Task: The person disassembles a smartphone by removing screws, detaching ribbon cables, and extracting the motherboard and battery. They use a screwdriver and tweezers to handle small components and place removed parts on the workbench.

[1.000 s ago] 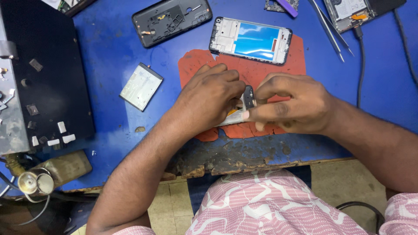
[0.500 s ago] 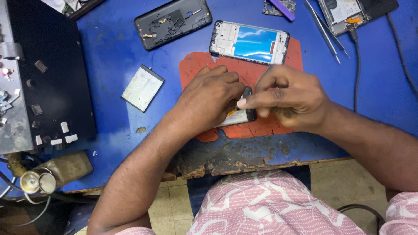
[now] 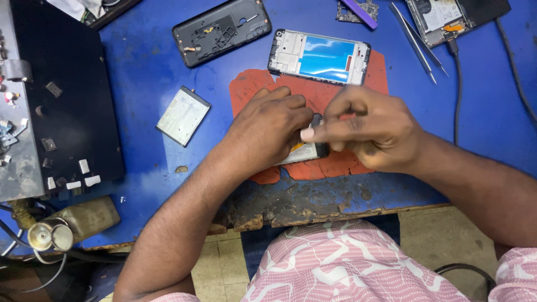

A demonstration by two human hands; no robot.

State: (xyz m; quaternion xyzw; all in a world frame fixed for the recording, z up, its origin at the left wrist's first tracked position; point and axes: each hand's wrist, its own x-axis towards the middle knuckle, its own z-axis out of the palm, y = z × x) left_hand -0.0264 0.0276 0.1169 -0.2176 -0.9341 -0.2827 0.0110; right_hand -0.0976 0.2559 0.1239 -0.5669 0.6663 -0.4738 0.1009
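Both hands' grip (image 3: pixel 311 134) on small phone part (image 3: pixel 305 152), over red mat (image 3: pixel 335 95).

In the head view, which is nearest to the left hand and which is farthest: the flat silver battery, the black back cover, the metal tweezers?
From the left hand:
1. Flat silver battery, just to its left.
2. Black back cover, up and left, at the table's far side.
3. Metal tweezers, far upper right.

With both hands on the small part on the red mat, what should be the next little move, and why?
Probably a slow, gentle lift with the right hand, whose fingertips pinch a small black piece at the end of the flat silver-and-black phone part. The left hand presses that part onto the worn red rubber mat, so it looks steadied. The hands hide any join underneath, hence the care.
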